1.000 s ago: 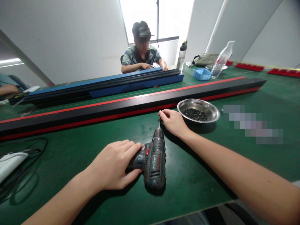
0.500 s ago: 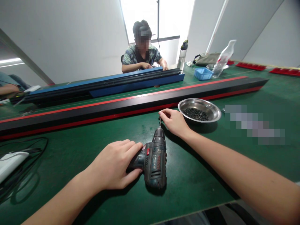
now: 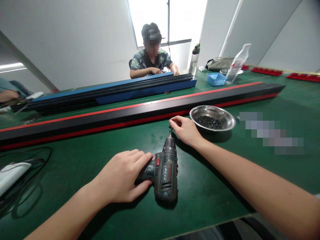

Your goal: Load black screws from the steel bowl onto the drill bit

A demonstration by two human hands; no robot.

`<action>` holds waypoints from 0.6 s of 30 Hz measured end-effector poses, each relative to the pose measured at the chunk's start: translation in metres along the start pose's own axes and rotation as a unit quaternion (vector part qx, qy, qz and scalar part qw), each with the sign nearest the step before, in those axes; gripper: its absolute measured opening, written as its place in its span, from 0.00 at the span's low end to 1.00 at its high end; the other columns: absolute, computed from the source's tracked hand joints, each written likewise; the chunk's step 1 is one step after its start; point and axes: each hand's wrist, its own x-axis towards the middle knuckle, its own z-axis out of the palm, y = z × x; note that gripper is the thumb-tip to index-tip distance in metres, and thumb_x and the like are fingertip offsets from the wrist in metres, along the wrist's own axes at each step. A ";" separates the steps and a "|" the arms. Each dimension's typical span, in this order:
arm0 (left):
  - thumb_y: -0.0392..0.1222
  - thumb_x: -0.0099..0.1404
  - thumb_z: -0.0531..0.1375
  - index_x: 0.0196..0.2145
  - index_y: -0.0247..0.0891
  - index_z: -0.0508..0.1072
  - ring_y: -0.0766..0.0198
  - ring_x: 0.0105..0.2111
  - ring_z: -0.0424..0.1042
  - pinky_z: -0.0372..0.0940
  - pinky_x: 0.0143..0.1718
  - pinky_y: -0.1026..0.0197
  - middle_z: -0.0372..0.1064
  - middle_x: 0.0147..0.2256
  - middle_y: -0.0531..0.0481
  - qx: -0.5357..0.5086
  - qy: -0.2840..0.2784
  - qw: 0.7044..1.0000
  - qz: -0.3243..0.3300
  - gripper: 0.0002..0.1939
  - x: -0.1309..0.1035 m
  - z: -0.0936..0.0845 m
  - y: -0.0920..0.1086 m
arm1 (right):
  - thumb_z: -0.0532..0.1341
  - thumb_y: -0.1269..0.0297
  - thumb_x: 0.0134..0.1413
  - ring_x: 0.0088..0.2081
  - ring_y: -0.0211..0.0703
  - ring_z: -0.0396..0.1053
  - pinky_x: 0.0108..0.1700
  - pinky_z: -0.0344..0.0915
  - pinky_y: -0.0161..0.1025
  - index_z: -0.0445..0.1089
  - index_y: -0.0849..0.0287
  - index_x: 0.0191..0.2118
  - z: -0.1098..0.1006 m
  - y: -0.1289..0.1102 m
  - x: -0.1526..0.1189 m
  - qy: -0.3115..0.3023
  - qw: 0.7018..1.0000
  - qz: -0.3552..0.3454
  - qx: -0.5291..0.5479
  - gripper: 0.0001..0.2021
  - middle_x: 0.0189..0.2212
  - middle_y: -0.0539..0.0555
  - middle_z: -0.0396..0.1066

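Note:
My left hand (image 3: 126, 173) is wrapped around the handle of a dark cordless drill (image 3: 166, 176), which lies on its side with its chuck pointing away from me. A thin bit (image 3: 171, 132) sticks out of the chuck. At the bit's tip my right hand (image 3: 185, 130) has thumb and forefinger pinched together; a tiny dark piece seems to be there, too small to name. Just right of that hand stands a round metal bowl (image 3: 228, 124) with many small black pieces (image 3: 208, 122) in it.
A long black bar with red edges (image 3: 140, 111) crosses the green table (image 3: 200, 206) beyond my hands. Blue and black bars (image 3: 147, 90) lie farther back, before a seated person (image 3: 152, 60). A blue bin (image 3: 216, 79) and a plastic bottle (image 3: 237, 66) stand back right. Cables (image 3: 37, 173) lie left.
Almost nothing differs. Both hands and the drill keep their places, with the fingers of my right hand still at the bit's tip.

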 end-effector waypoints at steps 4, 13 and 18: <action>0.49 0.67 0.60 0.58 0.37 0.67 0.49 0.43 0.74 0.69 0.45 0.47 0.75 0.46 0.42 -0.002 -0.002 1.000 -0.001 0.24 0.001 -0.001 0.001 | 0.62 0.62 0.66 0.38 0.45 0.77 0.42 0.68 0.40 0.79 0.59 0.41 -0.001 0.000 0.000 -0.001 1.000 0.001 0.003 0.10 0.37 0.54 0.81; 0.49 0.67 0.60 0.58 0.39 0.67 0.50 0.43 0.74 0.69 0.45 0.48 0.75 0.46 0.43 -0.001 -0.011 1.000 -0.010 0.24 0.002 -0.001 0.001 | 0.62 0.63 0.66 0.39 0.45 0.77 0.44 0.68 0.41 0.79 0.59 0.43 -0.001 -0.001 0.000 0.001 1.000 0.007 -0.003 0.09 0.39 0.54 0.82; 0.49 0.67 0.60 0.57 0.39 0.67 0.50 0.44 0.74 0.69 0.45 0.49 0.75 0.47 0.43 0.000 -0.014 1.000 -0.010 0.23 0.003 -0.003 0.002 | 0.62 0.63 0.66 0.39 0.45 0.77 0.44 0.68 0.41 0.80 0.59 0.44 -0.001 -0.002 0.000 -0.003 1.000 0.009 0.000 0.09 0.39 0.54 0.82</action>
